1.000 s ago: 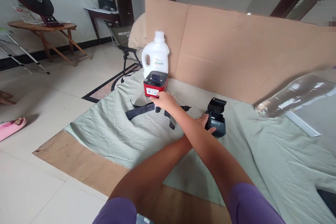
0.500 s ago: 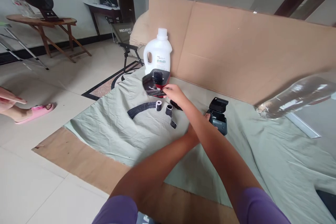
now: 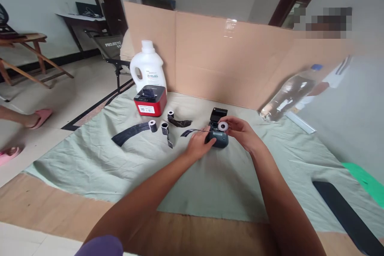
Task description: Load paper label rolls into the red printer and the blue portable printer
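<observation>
My left hand (image 3: pixel 199 143) grips the left side of a small dark label printer (image 3: pixel 220 141), thumb across its front. The printer's lid (image 3: pixel 219 114) stands raised. My right hand (image 3: pixel 241 131) pinches a white-cored paper roll (image 3: pixel 223 127) at the printer's opening; whether it sits inside cannot be made out. A dark paper strip (image 3: pixel 188 132) runs out to the left past my left fingers. Left of the hands lie a roll with a long dark tail (image 3: pixel 153 126), an unrolled curl (image 3: pixel 165 129) and another roll with a crumpled strip (image 3: pixel 171 115).
A red and black printer (image 3: pixel 151 106) stands before a white jug (image 3: pixel 148 68). Behind is a cardboard screen (image 3: pixel 210 56). To the right are a large clear bottle (image 3: pixel 291 92), a white bar (image 3: pixel 300 123), a black flat object (image 3: pixel 345 212) and another person's sleeve (image 3: pixel 339 74).
My right hand has moved right, from the dark strip by the red printer to the label printer, where it holds a roll. My left hand still holds the label printer. The view has swung right.
</observation>
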`<state>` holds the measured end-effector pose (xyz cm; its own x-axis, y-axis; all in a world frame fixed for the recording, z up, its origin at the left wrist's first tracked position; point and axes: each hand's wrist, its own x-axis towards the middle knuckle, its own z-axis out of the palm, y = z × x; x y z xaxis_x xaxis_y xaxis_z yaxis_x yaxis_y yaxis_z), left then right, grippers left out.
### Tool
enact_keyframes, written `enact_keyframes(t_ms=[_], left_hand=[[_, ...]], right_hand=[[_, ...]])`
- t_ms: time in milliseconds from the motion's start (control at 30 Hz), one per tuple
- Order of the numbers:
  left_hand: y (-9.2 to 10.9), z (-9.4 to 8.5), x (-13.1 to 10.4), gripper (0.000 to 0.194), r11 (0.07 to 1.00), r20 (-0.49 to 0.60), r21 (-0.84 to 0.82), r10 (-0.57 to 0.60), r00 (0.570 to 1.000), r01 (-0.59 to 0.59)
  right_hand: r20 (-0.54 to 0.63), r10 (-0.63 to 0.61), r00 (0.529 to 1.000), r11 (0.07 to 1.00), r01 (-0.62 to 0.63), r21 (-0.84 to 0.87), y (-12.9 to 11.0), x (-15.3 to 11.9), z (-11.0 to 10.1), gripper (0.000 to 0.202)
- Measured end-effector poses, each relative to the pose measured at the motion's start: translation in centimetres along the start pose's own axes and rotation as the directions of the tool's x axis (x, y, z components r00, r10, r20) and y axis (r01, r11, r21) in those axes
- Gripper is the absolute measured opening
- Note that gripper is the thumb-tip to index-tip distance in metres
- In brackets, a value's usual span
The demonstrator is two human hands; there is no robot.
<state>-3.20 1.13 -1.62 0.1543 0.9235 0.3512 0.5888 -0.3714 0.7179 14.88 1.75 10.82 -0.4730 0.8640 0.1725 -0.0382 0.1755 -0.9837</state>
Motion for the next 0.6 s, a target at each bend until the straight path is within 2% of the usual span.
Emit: enact_keyframes(t_ms=[167, 267, 400, 500, 600], left_hand=[[0.2, -0.8, -0.1, 0.069, 0.971, -0.100, -0.235, 0.010, 0.995, -0.033], [1.3, -1.9, -0.1, 0.076, 0.964, -0.147, -0.227, 0.106, 0.983, -0.138], [2.0, -2.3, -0.2, 0.063, 0.921, -0.190, -0.051, 0.370, 0.909, -0.386], [1.6, -2.1, -0.5, 0.052, 0.908, -0.219, -0.011, 0.406, 0.887, -0.419], [1.2, -2.0, -0.7, 0.043, 0.910, -0.242, -0.055, 0.387, 0.890, -0.411]], right_hand=[[-0.065, -0.046, 0.997, 0.985, 0.056, 0.161, 0.2, -0.7, -2.9, 0.031], [-0.011, -0.019, 1.000, 0.961, 0.021, 0.276, 1.3, -0.6, -3.1, 0.034], [0.116, 0.042, 0.992, 0.963, -0.072, 0.261, 3.4, -0.4, -1.6, 0.039], [0.161, 0.051, 0.986, 0.988, -0.073, 0.134, 4.2, -0.2, -0.7, 0.035], [0.179, 0.062, 0.982, 0.996, -0.072, 0.050, 3.9, -0.2, -1.3, 0.038]])
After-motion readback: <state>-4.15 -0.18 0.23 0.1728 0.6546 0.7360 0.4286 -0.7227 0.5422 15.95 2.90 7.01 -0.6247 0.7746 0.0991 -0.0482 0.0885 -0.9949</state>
